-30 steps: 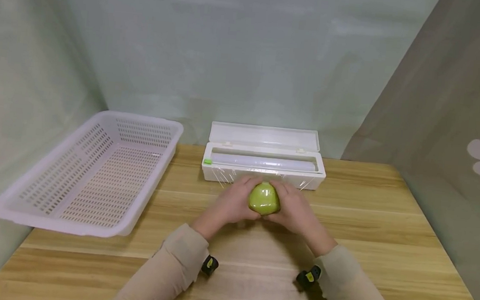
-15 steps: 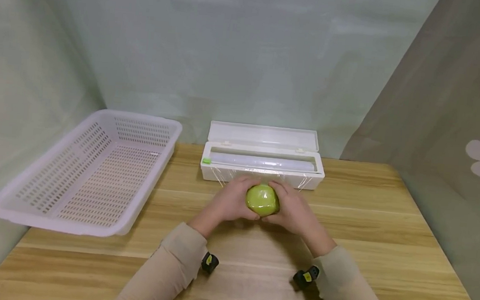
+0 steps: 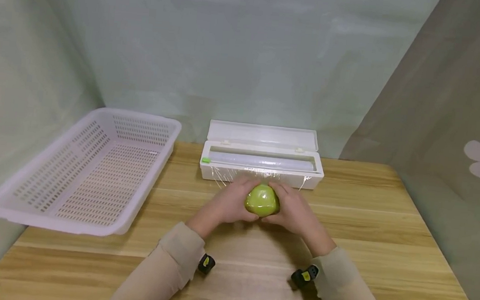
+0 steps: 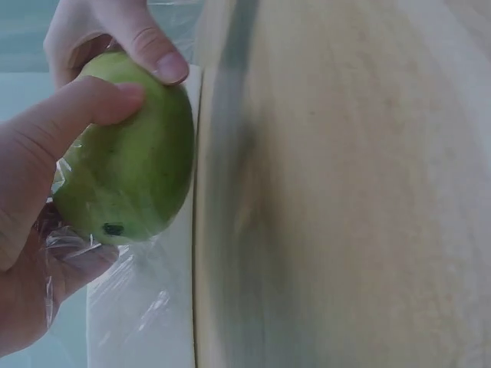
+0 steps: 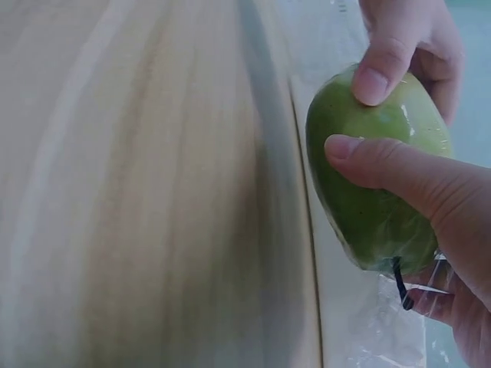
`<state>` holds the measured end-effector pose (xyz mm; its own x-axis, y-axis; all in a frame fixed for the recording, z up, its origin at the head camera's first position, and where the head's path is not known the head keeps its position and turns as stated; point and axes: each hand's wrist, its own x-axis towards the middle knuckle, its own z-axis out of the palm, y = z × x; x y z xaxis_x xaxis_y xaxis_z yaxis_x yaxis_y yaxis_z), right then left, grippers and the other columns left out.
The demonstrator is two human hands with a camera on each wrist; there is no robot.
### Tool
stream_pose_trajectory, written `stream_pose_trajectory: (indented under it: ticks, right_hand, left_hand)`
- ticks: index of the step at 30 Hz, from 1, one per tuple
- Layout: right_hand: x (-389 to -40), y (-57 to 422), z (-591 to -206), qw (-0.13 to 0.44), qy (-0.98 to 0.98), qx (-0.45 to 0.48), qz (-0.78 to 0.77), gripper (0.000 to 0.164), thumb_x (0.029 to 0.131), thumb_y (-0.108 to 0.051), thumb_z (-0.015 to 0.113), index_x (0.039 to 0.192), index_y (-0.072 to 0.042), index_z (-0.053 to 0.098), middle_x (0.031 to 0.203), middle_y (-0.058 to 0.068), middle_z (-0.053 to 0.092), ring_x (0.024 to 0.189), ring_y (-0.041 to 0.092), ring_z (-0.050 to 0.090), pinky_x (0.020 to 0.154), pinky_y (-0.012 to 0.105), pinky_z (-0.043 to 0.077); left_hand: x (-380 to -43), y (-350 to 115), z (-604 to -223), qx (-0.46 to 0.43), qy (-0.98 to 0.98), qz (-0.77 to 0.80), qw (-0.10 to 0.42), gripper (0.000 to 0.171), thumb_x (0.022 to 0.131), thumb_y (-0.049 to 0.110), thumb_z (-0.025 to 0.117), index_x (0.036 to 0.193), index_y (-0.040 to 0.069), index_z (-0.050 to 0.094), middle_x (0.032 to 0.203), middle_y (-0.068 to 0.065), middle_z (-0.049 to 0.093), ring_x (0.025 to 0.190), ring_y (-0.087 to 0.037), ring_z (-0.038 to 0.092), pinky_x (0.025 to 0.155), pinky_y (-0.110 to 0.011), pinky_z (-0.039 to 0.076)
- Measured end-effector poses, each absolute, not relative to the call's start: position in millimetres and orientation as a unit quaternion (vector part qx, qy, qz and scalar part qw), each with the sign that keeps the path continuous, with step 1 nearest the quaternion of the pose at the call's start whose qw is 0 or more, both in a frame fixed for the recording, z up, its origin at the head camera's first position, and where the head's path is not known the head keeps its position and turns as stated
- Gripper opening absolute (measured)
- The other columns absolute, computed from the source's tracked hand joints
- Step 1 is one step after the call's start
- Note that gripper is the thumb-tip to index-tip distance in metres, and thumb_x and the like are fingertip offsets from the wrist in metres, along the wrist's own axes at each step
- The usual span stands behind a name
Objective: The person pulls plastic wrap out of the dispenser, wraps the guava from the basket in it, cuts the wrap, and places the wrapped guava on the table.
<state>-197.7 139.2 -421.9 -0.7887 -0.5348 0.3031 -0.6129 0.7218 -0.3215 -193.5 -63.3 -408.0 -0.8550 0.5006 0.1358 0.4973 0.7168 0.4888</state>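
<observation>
A green pear (image 3: 262, 201) is held between both hands in front of the cling film dispenser (image 3: 261, 175). My left hand (image 3: 237, 200) grips its left side, with the thumb lying across the pear in the left wrist view. From the other side my right hand (image 3: 290, 207) grips it, its thumb pressing the near face. Clear cling film (image 4: 142, 314) clings round the pear and stretches back to the dispenser. A dark stem (image 5: 402, 285) sticks out at the pear's right end. The far fingers are partly hidden behind the fruit.
On the left of the wooden table (image 3: 367, 218) stands a white slotted plastic basket (image 3: 141, 198). The dispenser's lid (image 3: 262, 135) is raised, showing the film roll (image 3: 262, 161) and a green slider (image 3: 206, 160). Curtains close off the back and sides.
Both hands stay on the pear at about the same spot. The pear has turned slightly in them, and a shiny film line now shows across its near face.
</observation>
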Motion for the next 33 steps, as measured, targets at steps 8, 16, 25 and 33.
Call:
stream_pose_trajectory:
  ticks: [8, 16, 25, 33]
  right_hand:
    - [-201, 140, -417, 0.054, -0.926, 0.304, 0.217, 0.091, 0.060, -0.038, 0.088, 0.134, -0.006, 0.047, 0.131, 0.011, 0.056, 0.117, 0.028, 0.055, 0.100, 0.044, 0.045]
    - [-205, 138, -412, 0.023, -0.926, 0.297, 0.231, 0.092, 0.059, -0.036, 0.089, 0.135, -0.006, 0.047, 0.131, 0.010, 0.056, 0.116, 0.025, 0.055, 0.099, 0.042, 0.046]
    - [-209, 139, -412, 0.002, -0.920, 0.296, 0.255, 0.088, 0.059, -0.037, 0.089, 0.133, -0.010, 0.049, 0.124, 0.005, 0.057, 0.107, 0.020, 0.057, 0.092, 0.039, 0.049]
    - [-205, 145, -413, -0.006, -0.919, 0.285, 0.274, 0.096, 0.064, -0.040, 0.086, 0.142, -0.009, 0.039, 0.138, 0.010, 0.050, 0.122, 0.028, 0.052, 0.101, 0.046, 0.043]
  left_hand:
    - [-188, -60, -405, 0.311, 0.940, 0.122, -0.066, 0.099, 0.068, 0.043, 0.080, 0.145, 0.004, 0.033, 0.146, -0.012, 0.039, 0.134, -0.028, 0.039, 0.112, -0.042, 0.032]
    - [-186, -51, -407, 0.304, 0.949, 0.056, -0.063, 0.102, 0.065, 0.029, 0.086, 0.145, 0.002, 0.029, 0.144, -0.013, 0.040, 0.131, -0.028, 0.043, 0.109, -0.038, 0.037]
    - [-186, -48, -410, 0.289, 0.952, 0.052, -0.087, 0.102, 0.061, 0.026, 0.088, 0.142, 0.002, 0.030, 0.137, -0.014, 0.045, 0.125, -0.028, 0.047, 0.106, -0.038, 0.041]
    - [-195, -46, -406, 0.301, 0.945, 0.079, -0.100, 0.097, 0.056, 0.024, 0.088, 0.137, 0.002, 0.040, 0.129, -0.013, 0.054, 0.120, -0.027, 0.051, 0.105, -0.037, 0.042]
